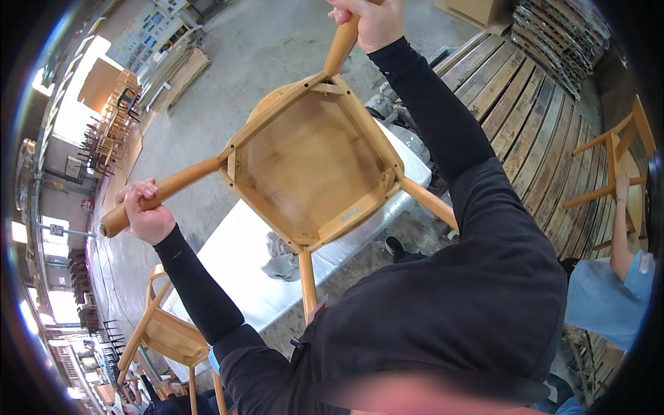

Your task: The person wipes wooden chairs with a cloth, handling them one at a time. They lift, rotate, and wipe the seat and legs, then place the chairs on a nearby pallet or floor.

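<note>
I hold a light wooden chair (311, 162) upside down in the air, the underside of its seat facing me. My left hand (144, 211) is closed around one leg near its rounded end, at the left. My right hand (370, 21) grips another leg at the top of the view. Two more legs point down and to the right, toward my body. Both arms wear black sleeves.
A white-covered table (235, 266) with a grey rag (280, 259) lies beneath the chair. Another wooden chair (166, 332) stands at lower left. Wooden planks (519, 104) cover the floor on the right, where another person (609, 283) handles a wooden frame (612, 162). Stacked chairs stand far left.
</note>
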The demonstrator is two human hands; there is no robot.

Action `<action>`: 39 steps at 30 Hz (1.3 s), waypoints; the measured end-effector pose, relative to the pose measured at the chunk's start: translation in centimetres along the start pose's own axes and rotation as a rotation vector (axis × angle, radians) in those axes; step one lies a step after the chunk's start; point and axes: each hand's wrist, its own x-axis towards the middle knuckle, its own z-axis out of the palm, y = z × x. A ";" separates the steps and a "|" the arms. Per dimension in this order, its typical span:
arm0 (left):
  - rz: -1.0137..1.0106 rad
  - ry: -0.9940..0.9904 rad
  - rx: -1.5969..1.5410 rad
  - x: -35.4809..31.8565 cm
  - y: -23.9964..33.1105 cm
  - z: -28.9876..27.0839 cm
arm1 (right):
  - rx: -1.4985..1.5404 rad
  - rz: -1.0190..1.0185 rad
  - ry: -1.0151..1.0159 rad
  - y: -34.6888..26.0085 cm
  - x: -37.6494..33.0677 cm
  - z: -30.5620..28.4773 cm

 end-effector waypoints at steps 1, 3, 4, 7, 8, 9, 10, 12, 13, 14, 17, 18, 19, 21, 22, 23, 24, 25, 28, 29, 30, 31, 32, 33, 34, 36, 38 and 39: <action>-0.029 0.046 -0.015 -0.4 -1.4 0.8 | 0.005 0.016 0.030 1.1 0.2 -1.3; -0.062 0.044 0.035 -1.0 -3.3 1.7 | 0.009 0.042 0.085 3.3 0.1 -3.4; -0.059 0.032 0.065 -1.3 -4.3 2.3 | 0.021 0.076 0.049 4.3 0.3 -4.5; -0.100 0.089 0.060 -2.6 -5.6 3.1 | -0.020 0.126 -0.058 6.8 0.8 -6.2; -0.131 0.180 0.084 -3.2 -5.4 3.1 | -0.087 0.116 -0.085 7.2 0.9 -6.5; -0.130 0.203 0.100 -3.7 -5.5 3.2 | -0.155 0.114 -0.114 7.5 0.7 -6.8; -0.119 0.123 0.059 -4.4 -5.6 3.2 | -0.089 0.116 -0.069 7.6 0.7 -6.9; -0.082 0.116 0.078 -5.2 -5.4 3.1 | 0.061 0.131 0.025 7.2 0.1 -7.1; -0.065 0.092 0.106 -5.6 -5.2 3.2 | -0.039 0.137 -0.047 6.8 -0.3 -7.4; -0.060 0.103 0.113 -5.8 -5.1 3.3 | -0.138 0.138 -0.122 6.3 -0.5 -7.7; 0.001 0.094 0.186 -6.1 -4.6 4.3 | -0.143 0.190 -0.079 5.8 -1.0 -8.9; 0.000 0.126 0.132 -6.0 -4.6 4.9 | -0.075 0.181 -0.058 5.8 -1.0 -9.4; 0.005 0.126 0.118 -6.1 -4.5 5.5 | -0.009 0.148 -0.165 5.8 -0.6 -10.3; -0.011 0.160 0.119 -6.8 -4.9 7.1 | 0.051 0.137 -0.271 6.0 0.1 -12.0; -0.010 0.186 0.134 -7.1 -5.5 8.0 | 0.049 0.141 -0.277 6.2 0.5 -12.9; 0.043 0.138 0.031 -6.8 -6.2 8.8 | 0.048 0.130 -0.286 6.4 0.9 -13.8; 0.024 0.145 -0.002 -6.2 -6.8 9.4 | 0.046 0.149 -0.246 6.7 1.1 -14.6; 0.046 0.134 0.020 -5.9 -7.2 9.9 | 0.049 0.165 -0.210 6.9 1.2 -15.3; 0.064 0.167 0.055 -5.5 -7.8 10.6 | 0.047 0.214 -0.146 7.5 1.5 -16.2; 0.062 0.171 0.058 -5.4 -7.7 10.6 | 0.043 0.219 -0.137 7.4 1.5 -16.2; 0.029 0.176 0.072 -5.7 -7.5 10.5 | 0.033 0.222 -0.128 7.3 1.4 -16.1; 0.007 0.164 0.075 -5.8 -7.2 10.3 | 0.045 0.234 -0.115 7.1 1.2 -15.7; -0.010 0.151 0.072 -5.7 -7.0 10.2 | 0.029 0.224 -0.133 6.6 0.9 -15.3; -0.068 0.147 0.097 -6.3 -6.3 9.8 | 0.019 0.200 -0.151 6.2 0.6 -14.8; -0.068 0.238 0.126 -7.1 -5.8 9.7 | 0.012 0.172 -0.162 5.7 0.3 -14.2; 0.018 0.209 0.217 -8.0 -4.3 8.7 | 0.012 0.159 -0.164 4.3 -1.3 -13.2; 0.060 0.120 0.173 -8.5 -3.2 7.8 | 0.026 0.128 -0.185 3.0 -2.7 -12.3; 0.114 0.054 0.150 -8.7 -2.8 7.4 | -0.011 0.122 -0.190 2.4 -3.2 -12.1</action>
